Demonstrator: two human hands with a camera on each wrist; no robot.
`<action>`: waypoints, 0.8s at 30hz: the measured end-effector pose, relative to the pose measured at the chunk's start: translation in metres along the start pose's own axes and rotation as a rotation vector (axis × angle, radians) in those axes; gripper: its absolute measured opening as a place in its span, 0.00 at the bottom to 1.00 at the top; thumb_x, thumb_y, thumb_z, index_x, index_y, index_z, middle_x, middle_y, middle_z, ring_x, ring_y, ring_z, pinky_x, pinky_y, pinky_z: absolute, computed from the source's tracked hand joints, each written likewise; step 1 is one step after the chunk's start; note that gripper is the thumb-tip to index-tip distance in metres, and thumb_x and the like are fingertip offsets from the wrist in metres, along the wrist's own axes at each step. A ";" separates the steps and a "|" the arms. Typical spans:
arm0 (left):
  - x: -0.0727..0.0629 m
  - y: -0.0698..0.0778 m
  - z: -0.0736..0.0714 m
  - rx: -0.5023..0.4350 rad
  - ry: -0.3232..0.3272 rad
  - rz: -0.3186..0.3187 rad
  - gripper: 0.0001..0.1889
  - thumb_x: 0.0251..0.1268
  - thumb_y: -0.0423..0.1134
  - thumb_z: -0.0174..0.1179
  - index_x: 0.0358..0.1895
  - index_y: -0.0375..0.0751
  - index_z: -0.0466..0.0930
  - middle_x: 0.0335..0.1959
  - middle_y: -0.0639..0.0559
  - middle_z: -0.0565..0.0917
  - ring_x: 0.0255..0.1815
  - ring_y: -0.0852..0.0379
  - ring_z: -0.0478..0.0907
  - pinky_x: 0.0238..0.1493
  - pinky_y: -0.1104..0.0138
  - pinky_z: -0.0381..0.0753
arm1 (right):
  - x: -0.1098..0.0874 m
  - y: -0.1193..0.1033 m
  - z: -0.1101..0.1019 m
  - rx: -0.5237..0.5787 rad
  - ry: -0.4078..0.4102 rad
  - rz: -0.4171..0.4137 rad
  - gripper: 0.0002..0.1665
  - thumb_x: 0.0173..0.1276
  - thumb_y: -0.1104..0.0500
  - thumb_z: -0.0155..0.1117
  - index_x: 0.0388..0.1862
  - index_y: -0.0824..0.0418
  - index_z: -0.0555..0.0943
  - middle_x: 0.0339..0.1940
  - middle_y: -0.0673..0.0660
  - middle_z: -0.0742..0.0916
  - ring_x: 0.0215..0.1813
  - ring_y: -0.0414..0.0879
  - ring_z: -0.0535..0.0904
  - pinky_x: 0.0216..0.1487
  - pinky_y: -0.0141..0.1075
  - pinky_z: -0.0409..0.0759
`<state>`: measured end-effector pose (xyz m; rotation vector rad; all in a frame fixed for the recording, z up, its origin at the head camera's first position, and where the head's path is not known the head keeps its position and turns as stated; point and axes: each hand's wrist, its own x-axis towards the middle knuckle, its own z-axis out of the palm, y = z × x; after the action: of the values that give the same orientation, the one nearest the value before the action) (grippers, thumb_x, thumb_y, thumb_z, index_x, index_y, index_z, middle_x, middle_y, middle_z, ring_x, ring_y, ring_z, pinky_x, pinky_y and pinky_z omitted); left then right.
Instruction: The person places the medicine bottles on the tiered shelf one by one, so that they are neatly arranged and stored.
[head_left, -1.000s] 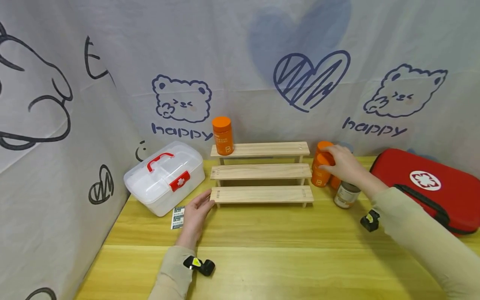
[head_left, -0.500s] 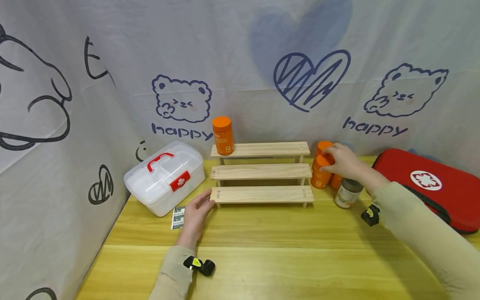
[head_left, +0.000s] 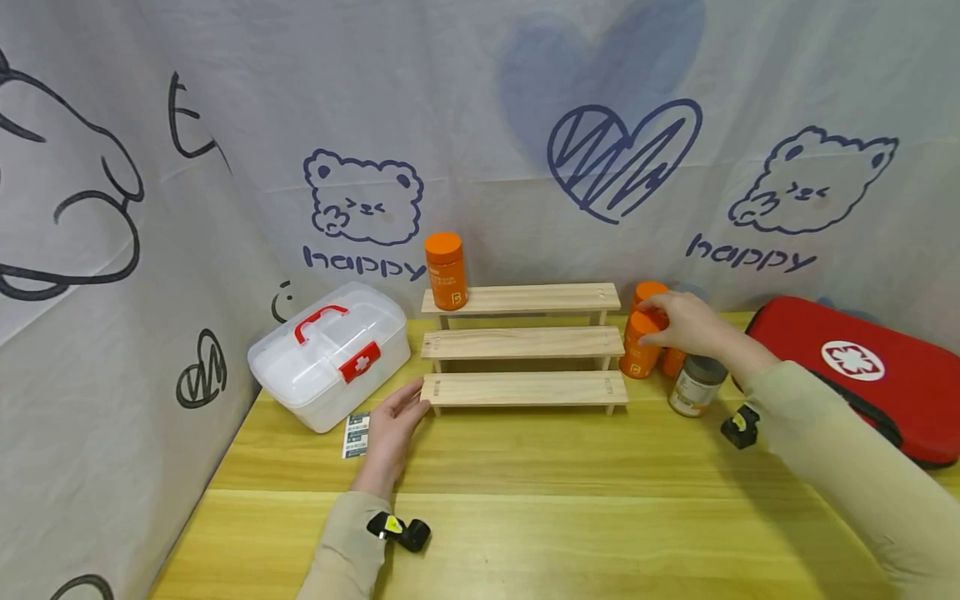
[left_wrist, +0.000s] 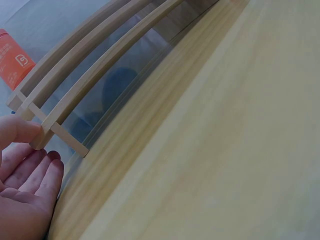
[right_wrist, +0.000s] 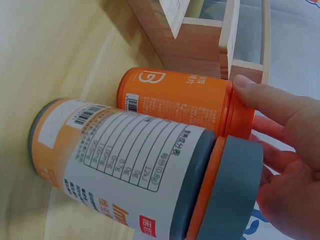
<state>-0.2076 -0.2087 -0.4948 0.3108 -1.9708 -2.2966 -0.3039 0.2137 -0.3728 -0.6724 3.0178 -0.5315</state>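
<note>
My right hand (head_left: pixel 692 327) grips an orange pill bottle (head_left: pixel 639 360) by its cap, thumb on one side and fingers behind. The bottle stands beside the right end of a three-step wooden shelf (head_left: pixel 523 389). In the right wrist view, a supplement bottle with a grey lid (right_wrist: pixel 140 160) stands close in front of the held bottle. Another orange bottle (head_left: pixel 647 292) shows behind, and more orange (head_left: pixel 672 362) shows under my hand. At the shelf's lower left end, my left hand (head_left: pixel 390 433) holds the bottom board, its thumb (left_wrist: pixel 25 129) against the board's end.
One orange bottle (head_left: pixel 446 275) stands on the top step's left end. A clear first-aid box (head_left: pixel 322 358) with a red handle is to the left, beside a printed blister sheet (head_left: pixel 356 436). A red first-aid case (head_left: pixel 892 367) lies at the right. A printed curtain (head_left: pixel 480 125) hangs behind.
My right hand has shifted the orange bottle slightly toward the front. The grey-lidded bottle has moved a little to the right. My left hand has stayed on the shelf.
</note>
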 end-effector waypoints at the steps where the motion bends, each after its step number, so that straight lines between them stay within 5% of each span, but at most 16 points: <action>1: 0.000 0.000 0.000 0.001 0.001 0.001 0.23 0.62 0.27 0.60 0.63 0.34 0.73 0.63 0.39 0.72 0.62 0.50 0.71 0.53 0.74 0.75 | 0.000 0.000 0.000 0.004 -0.006 0.004 0.33 0.55 0.58 0.74 0.56 0.74 0.76 0.54 0.72 0.80 0.54 0.64 0.73 0.59 0.58 0.68; 16: 0.000 -0.001 0.001 0.024 0.010 0.012 0.22 0.61 0.26 0.61 0.60 0.34 0.75 0.62 0.40 0.75 0.60 0.49 0.73 0.53 0.72 0.76 | -0.009 -0.008 -0.008 0.087 0.062 0.057 0.30 0.55 0.59 0.72 0.54 0.73 0.76 0.50 0.70 0.79 0.49 0.61 0.73 0.53 0.55 0.72; 24: -0.001 -0.001 0.000 0.024 0.006 0.008 0.22 0.61 0.27 0.60 0.61 0.35 0.75 0.62 0.41 0.74 0.60 0.50 0.72 0.54 0.72 0.76 | -0.018 -0.023 -0.024 0.116 0.271 0.087 0.29 0.58 0.59 0.68 0.55 0.75 0.75 0.51 0.72 0.76 0.52 0.64 0.68 0.52 0.57 0.69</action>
<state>-0.2068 -0.2082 -0.4953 0.3108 -1.9948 -2.2660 -0.2795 0.2091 -0.3438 -0.4973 3.2101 -0.8511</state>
